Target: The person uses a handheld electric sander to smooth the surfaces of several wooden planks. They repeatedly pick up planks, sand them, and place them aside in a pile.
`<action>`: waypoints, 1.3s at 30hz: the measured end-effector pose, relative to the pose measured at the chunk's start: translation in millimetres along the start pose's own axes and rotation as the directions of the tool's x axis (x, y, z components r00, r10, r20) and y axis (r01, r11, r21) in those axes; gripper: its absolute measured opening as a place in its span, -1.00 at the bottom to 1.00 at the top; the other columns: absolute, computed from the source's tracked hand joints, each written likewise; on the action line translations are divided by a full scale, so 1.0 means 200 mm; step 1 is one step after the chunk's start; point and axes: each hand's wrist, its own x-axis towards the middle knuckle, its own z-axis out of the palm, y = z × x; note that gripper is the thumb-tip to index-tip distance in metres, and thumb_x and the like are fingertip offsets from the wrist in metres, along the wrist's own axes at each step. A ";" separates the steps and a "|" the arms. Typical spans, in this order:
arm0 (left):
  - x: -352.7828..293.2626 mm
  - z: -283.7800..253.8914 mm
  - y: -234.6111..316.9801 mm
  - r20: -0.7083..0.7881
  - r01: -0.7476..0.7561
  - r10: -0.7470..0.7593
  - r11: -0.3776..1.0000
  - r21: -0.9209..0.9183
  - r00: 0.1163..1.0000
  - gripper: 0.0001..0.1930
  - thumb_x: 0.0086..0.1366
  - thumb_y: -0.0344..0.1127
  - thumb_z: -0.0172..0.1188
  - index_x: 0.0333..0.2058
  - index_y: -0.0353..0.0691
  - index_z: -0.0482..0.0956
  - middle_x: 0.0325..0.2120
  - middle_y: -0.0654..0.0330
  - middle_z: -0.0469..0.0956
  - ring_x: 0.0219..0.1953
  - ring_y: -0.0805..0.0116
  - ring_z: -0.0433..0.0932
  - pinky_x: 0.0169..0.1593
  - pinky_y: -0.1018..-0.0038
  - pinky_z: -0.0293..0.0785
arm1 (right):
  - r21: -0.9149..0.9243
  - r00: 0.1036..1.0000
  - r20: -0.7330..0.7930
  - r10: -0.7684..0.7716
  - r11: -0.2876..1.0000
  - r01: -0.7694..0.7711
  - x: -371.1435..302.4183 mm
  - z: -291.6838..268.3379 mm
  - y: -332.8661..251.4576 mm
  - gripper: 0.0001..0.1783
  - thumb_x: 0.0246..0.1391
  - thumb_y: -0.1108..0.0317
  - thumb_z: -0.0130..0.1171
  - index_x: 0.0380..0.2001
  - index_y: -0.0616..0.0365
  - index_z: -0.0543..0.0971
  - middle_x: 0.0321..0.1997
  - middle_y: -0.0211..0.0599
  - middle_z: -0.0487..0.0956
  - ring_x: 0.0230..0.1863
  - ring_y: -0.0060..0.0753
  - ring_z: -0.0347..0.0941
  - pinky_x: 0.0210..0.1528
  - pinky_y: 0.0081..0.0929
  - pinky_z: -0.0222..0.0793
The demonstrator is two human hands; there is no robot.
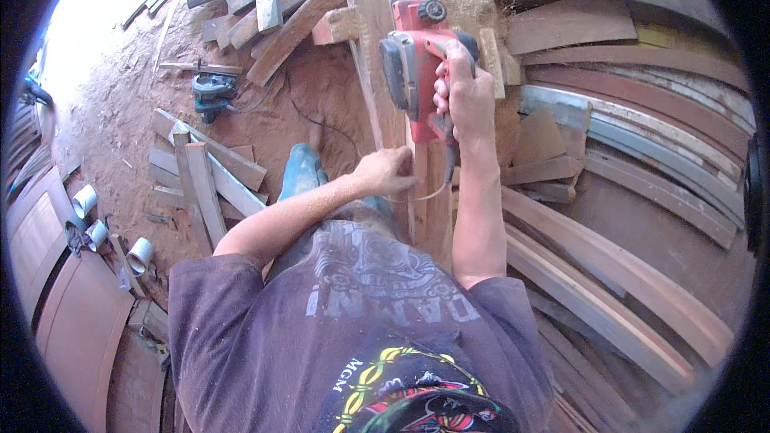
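My right hand (467,96) is wrapped round the handle of a red electric planer (427,104) with a black knob on its front. The planer sits on a long wooden plank (434,224) running away from my body. Nearer to me, my left hand (387,171) lies at the plank's left edge, its fingers curled against the wood and partly hidden. A dark cord trails from the planer's back end, beside my right wrist.
A blue-green power tool (212,92) sits on the sawdust-covered ground at left, near offcuts (200,184). Boards (634,136) are stacked along the right. Wood pieces (269,0) lie at the far left. White cups or cans (139,252) stand by panels (84,313).
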 end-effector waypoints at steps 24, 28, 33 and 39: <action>0.03 -0.05 0.00 0.058 -0.055 0.059 0.997 -0.061 0.997 -0.42 0.23 0.21 0.38 -0.17 -0.28 0.57 -0.22 -0.13 0.72 -0.08 -0.18 0.70 -0.02 -0.03 0.58 | -0.013 0.997 -0.019 0.073 0.997 -0.074 -0.02 0.02 -0.03 -0.46 0.41 -0.16 0.17 -0.49 0.04 0.58 -0.63 -0.65 0.44 -0.68 -0.79 0.35 -0.68 -0.66 0.22; 0.03 -0.13 0.05 0.159 0.012 -0.001 0.997 -0.072 0.987 -0.38 0.24 0.25 0.36 -0.12 -0.26 0.55 -0.19 -0.16 0.71 -0.06 -0.22 0.68 0.01 -0.06 0.56 | -0.089 0.993 0.035 -0.116 0.989 0.119 0.42 0.19 -0.27 -0.39 0.40 -0.22 0.13 -0.54 0.06 0.61 -0.64 -0.65 0.40 -0.70 -0.77 0.29 -0.68 -0.63 0.19; 0.03 -0.08 0.05 0.169 0.054 -0.048 0.998 -0.030 0.984 -0.30 0.22 0.33 0.34 0.04 -0.19 0.55 -0.12 -0.17 0.70 -0.01 -0.30 0.65 0.08 -0.08 0.55 | -0.007 0.978 0.045 -0.203 0.979 0.204 1.01 0.30 -0.51 -0.44 0.38 -0.20 0.13 -0.35 0.14 0.63 -0.62 -0.58 0.37 -0.71 -0.67 0.26 -0.69 -0.57 0.20; -0.06 -0.10 -0.12 -0.082 -0.024 -0.002 0.946 -0.323 0.997 -0.58 0.32 0.06 0.43 -0.26 -0.24 0.66 -0.36 -0.02 0.73 -0.26 0.05 0.75 -0.14 0.15 0.63 | 0.017 0.982 0.063 -0.180 0.984 0.180 0.73 0.25 -0.39 -0.50 0.43 -0.09 0.07 -0.30 0.14 0.67 -0.61 -0.57 0.38 -0.73 -0.63 0.29 -0.74 -0.54 0.25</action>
